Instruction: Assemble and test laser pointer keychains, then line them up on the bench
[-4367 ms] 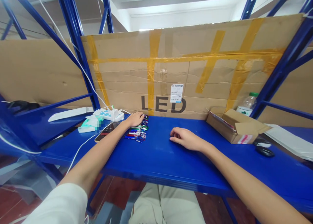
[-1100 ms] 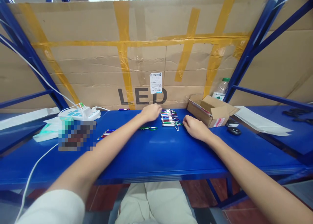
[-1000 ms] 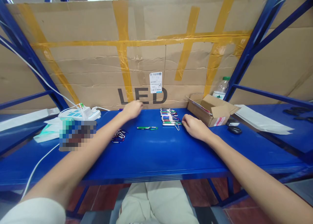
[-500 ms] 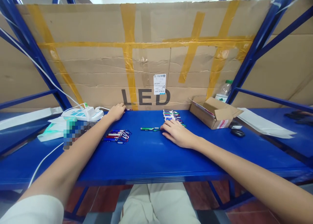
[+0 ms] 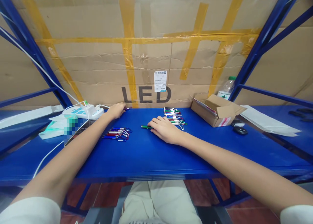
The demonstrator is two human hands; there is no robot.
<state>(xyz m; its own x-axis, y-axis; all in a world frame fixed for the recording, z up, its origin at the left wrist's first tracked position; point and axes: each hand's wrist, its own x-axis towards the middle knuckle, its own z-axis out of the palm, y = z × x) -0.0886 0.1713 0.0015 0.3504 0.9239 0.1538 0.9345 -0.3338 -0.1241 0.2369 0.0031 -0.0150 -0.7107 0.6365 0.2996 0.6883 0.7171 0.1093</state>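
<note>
My right hand (image 5: pixel 164 129) is closed on a slim green pen-shaped keychain (image 5: pixel 144 127) in the middle of the table; one end sticks out to the left, while the palm hides the rest. Far back on the left, my left hand (image 5: pixel 116 111) has its fingers closed around another pen-shaped keychain (image 5: pixel 128 109), of which only a dark, shiny end shows. Between my arms lies a small pile of blue, red and silver pen-shaped keychains (image 5: pixel 114 133) with carabiner clips. Behind my right hand, a row of similar ones (image 5: pixel 172 112) lies side by side.
An open cardboard box (image 5: pixel 207 114) stands at the back right, with a bottle (image 5: pixel 227 87) behind it and a black mouse (image 5: pixel 240 130) beside it. On the left are a white power strip (image 5: pixel 91 112) and cables. A tall cardboard sheet (image 5: pixel 97 64) walls off the back.
My right hand has slid left over the green keychain, covering its clip end. More of the row now shows. My left hand has barely moved, and the keychain end there is tilted upward.
</note>
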